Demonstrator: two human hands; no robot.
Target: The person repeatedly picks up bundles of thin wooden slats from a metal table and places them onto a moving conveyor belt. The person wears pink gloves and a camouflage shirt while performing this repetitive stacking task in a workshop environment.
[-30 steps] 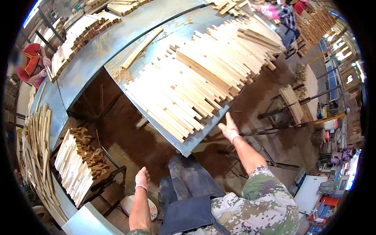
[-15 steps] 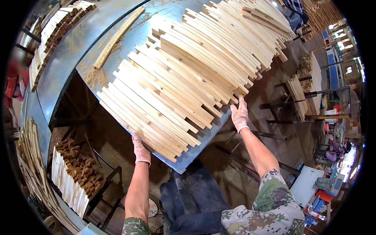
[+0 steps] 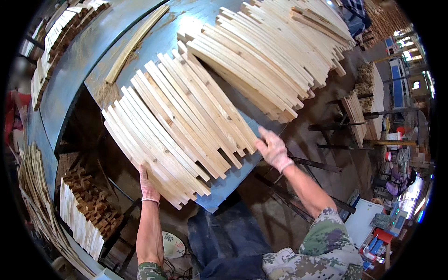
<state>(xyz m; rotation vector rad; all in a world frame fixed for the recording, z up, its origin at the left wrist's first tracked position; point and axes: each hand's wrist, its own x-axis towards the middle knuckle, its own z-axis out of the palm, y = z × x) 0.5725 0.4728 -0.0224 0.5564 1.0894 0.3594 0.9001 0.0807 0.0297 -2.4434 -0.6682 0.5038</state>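
A batch of pale wooden strips (image 3: 175,126) lies side by side on a blue metal table (image 3: 224,189), its left side jutting past the table edge. My left hand (image 3: 149,186), in a pinkish work glove, grips the outermost left strip near its close end; some of its fingers are hidden. At the batch's right side, my gloved right hand (image 3: 274,151) has its fingers stretched out, close against the strip ends. A wedge-shaped gap parts this batch from a larger row of strips (image 3: 266,60) beyond it.
One loose strip (image 3: 135,44) and sawdust (image 3: 106,94) lie at the table's far left. Stacked wood blocks (image 3: 86,210) stand on a rack at lower left, beside long thin offcuts (image 3: 39,191). A metal rack with more wood (image 3: 357,114) stands at right.
The near batch has shifted left, away from the larger row, opening a gap between them. Both hands have moved left with it, and my right hand has come lower.
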